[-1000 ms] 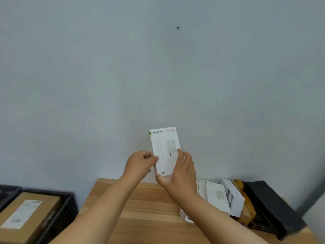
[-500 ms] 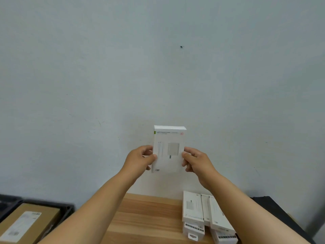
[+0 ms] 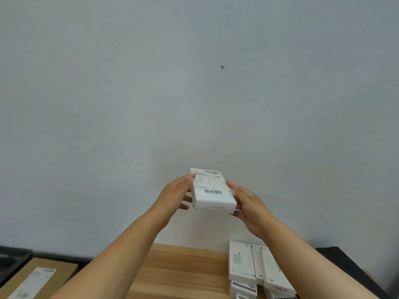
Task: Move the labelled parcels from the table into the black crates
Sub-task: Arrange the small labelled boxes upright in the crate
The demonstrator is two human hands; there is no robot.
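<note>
Smooth white rectangular parcel, barcoded label up, is gripped between left hand and right hand, fingers curled at its long edges, above wooden table.

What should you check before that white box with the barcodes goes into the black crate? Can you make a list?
1. Box held firmly: ok. The left hand and right hand grip the white box on opposite sides, up in the air above the table.
2. Label on the box: ok. A shipping label with barcodes faces the camera.
3. Crate within sight: ok. The black crate is low on the left, beside the table.
4. Room in the crate: cannot tell. A brown box already lies in it and most of the crate is out of frame.
5. More boxes left to move: ok. Other white boxes lie on the table.
</note>
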